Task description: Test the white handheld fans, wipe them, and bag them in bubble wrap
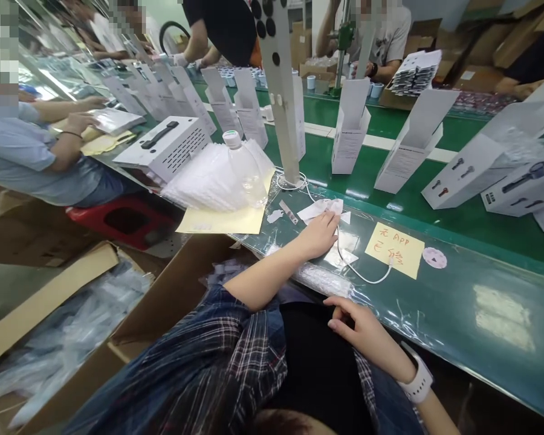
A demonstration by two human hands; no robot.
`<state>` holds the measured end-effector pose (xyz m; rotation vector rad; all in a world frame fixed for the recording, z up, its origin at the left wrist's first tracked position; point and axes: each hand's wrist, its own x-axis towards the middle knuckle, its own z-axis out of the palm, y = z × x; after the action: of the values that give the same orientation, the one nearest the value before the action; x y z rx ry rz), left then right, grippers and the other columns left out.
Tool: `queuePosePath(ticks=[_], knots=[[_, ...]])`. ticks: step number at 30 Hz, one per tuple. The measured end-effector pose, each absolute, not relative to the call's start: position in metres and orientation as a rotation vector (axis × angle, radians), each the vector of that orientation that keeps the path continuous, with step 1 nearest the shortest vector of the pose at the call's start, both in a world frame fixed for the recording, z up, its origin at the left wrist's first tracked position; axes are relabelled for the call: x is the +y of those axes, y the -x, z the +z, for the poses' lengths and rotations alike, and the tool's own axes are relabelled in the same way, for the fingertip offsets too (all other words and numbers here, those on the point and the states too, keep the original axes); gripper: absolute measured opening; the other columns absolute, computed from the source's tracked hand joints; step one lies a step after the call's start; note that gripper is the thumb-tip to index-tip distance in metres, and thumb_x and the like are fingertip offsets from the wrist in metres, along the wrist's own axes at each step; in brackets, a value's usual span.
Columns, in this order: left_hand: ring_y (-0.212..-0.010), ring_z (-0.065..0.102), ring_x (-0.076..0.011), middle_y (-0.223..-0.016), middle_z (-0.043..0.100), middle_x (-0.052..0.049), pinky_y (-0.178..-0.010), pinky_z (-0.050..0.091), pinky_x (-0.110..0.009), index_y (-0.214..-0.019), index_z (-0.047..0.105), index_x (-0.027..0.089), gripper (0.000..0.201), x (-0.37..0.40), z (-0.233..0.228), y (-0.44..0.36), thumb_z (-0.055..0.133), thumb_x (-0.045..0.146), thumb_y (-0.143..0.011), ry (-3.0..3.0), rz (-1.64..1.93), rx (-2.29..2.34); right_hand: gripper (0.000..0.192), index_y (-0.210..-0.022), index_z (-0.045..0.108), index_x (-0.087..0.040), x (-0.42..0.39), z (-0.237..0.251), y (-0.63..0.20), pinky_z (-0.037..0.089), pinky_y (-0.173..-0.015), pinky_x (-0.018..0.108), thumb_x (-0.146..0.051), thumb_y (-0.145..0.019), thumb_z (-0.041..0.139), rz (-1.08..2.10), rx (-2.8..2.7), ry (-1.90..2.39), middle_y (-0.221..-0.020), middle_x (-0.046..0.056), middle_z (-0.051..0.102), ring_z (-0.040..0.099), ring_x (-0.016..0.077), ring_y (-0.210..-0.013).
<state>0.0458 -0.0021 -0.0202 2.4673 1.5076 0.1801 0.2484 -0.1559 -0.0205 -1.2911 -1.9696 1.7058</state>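
Note:
My left hand [321, 234] reaches over the table edge, its fingers pressed together on a crumpled white tissue [312, 209] that lies on the green surface. A white cable [367, 280] loops past that hand and ends on a yellow note [396, 249] with red handwriting. Nearer my body, above the lap and just off the table edge, is my right hand [351, 320]. Its fingers are loosely bent, the thumb stands apart, and nothing is held. A white watch is on that wrist. Small paper pieces [288, 212] lie left of the tissue.
A clear bottle [245, 172] and stacked white foam sleeves [204, 178] stand left, beside a white box [165, 148]. A metal post [278, 90] rises ahead. Open white cartons [351, 130] line the green belt. A cardboard box [163, 296] sits lower left. Co-workers sit around.

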Motion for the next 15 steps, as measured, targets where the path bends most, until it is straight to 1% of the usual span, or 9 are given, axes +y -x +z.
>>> queuePosePath(ticks=[2, 4, 6, 8, 9, 10, 12, 13, 15], knots=[[-0.170, 0.036, -0.0369, -0.177, 0.039, -0.030, -0.139, 0.037, -0.050, -0.168, 0.037, 0.000, 0.070, -0.003, -0.022, -0.042, 0.060, 0.021, -0.106, -2.464, 0.225, 1.505, 0.045, -0.134, 0.075, -0.025, -0.156, -0.021, -0.248, 0.051, -0.083, 0.036, -0.048, -0.098, 0.062, 1.697, -1.996, 1.306, -0.095, 0.004, 0.073, 0.067, 0.0235, -0.086], [-0.169, 0.038, -0.0361, -0.176, 0.040, -0.030, -0.138, 0.039, -0.051, -0.167, 0.039, 0.002, 0.067, -0.009, -0.022, -0.039, 0.058, 0.016, -0.105, -2.454, 0.281, 1.530, 0.045, -0.133, 0.075, -0.025, -0.157, -0.022, -0.248, 0.053, -0.086, 0.037, -0.049, -0.098, 0.061, 1.662, -2.033, 1.304, -0.098, 0.005, 0.073, 0.068, 0.0239, -0.089], [-0.170, 0.037, -0.0361, -0.173, 0.044, -0.029, -0.139, 0.036, -0.054, -0.162, 0.047, 0.004, 0.060, -0.023, -0.021, -0.034, 0.057, 0.014, -0.104, -2.452, 0.336, 1.568, 0.046, -0.133, 0.075, -0.023, -0.159, -0.026, -0.249, 0.055, -0.087, 0.037, -0.050, -0.098, 0.061, 1.626, -2.070, 1.302, -0.098, 0.006, 0.074, 0.070, 0.0245, -0.090], [-0.171, 0.035, -0.0360, -0.171, 0.048, -0.027, -0.142, 0.030, -0.055, -0.151, 0.061, 0.006, 0.049, -0.042, -0.018, -0.022, 0.061, 0.016, -0.103, -2.433, 0.490, 1.513, 0.048, -0.132, 0.075, -0.022, -0.161, -0.033, -0.250, 0.057, -0.087, 0.038, -0.050, -0.096, 0.061, 1.594, -2.100, 1.309, -0.096, 0.006, 0.075, 0.071, 0.0250, -0.090], [-0.170, 0.037, -0.0354, -0.170, 0.051, -0.026, -0.142, 0.031, -0.054, -0.144, 0.068, 0.009, 0.042, -0.054, -0.017, -0.012, 0.065, 0.020, -0.103, -2.391, 0.598, 1.422, 0.048, -0.131, 0.076, -0.022, -0.162, -0.038, -0.251, 0.058, -0.087, 0.038, -0.051, -0.096, 0.061, 1.573, -2.109, 1.320, -0.095, 0.006, 0.076, 0.072, 0.0252, -0.089], [-0.166, 0.044, -0.0342, -0.166, 0.056, -0.023, -0.140, 0.035, -0.051, -0.135, 0.073, 0.012, 0.035, -0.066, -0.016, 0.001, 0.069, 0.025, -0.103, -2.312, 0.694, 1.293, 0.048, -0.130, 0.076, -0.022, -0.164, -0.043, -0.251, 0.059, -0.087, 0.038, -0.052, -0.095, 0.062, 1.549, -2.117, 1.331, -0.093, 0.006, 0.076, 0.074, 0.0255, -0.089], [-0.148, 0.065, -0.0301, -0.151, 0.070, -0.019, -0.129, 0.050, -0.045, -0.115, 0.079, 0.017, 0.022, -0.089, -0.018, 0.035, 0.072, 0.034, -0.103, -2.050, 0.784, 1.063, 0.048, -0.127, 0.077, -0.022, -0.165, -0.055, -0.254, 0.062, -0.086, 0.039, -0.054, -0.094, 0.063, 1.506, -2.136, 1.342, -0.092, 0.006, 0.078, 0.076, 0.0264, -0.088], [-0.135, 0.073, -0.0273, -0.141, 0.076, -0.017, -0.120, 0.057, -0.040, -0.105, 0.080, 0.018, 0.021, -0.100, -0.022, 0.054, 0.070, 0.037, -0.104, -1.910, 0.758, 1.035, 0.048, -0.125, 0.077, -0.022, -0.166, -0.060, -0.257, 0.063, -0.085, 0.039, -0.056, -0.093, 0.064, 1.490, -2.151, 1.344, -0.092, 0.007, 0.080, 0.078, 0.0270, -0.087], [-0.113, 0.080, -0.0231, -0.122, 0.083, -0.014, -0.103, 0.064, -0.034, -0.088, 0.076, 0.017, 0.031, -0.120, -0.041, 0.092, 0.063, 0.037, -0.108, -1.678, 0.679, 1.141, 0.049, -0.121, 0.079, -0.023, -0.165, -0.066, -0.267, 0.065, -0.083, 0.041, -0.059, -0.091, 0.067, 1.450, -2.206, 1.340, -0.097, 0.009, 0.083, 0.080, 0.0286, -0.086]])
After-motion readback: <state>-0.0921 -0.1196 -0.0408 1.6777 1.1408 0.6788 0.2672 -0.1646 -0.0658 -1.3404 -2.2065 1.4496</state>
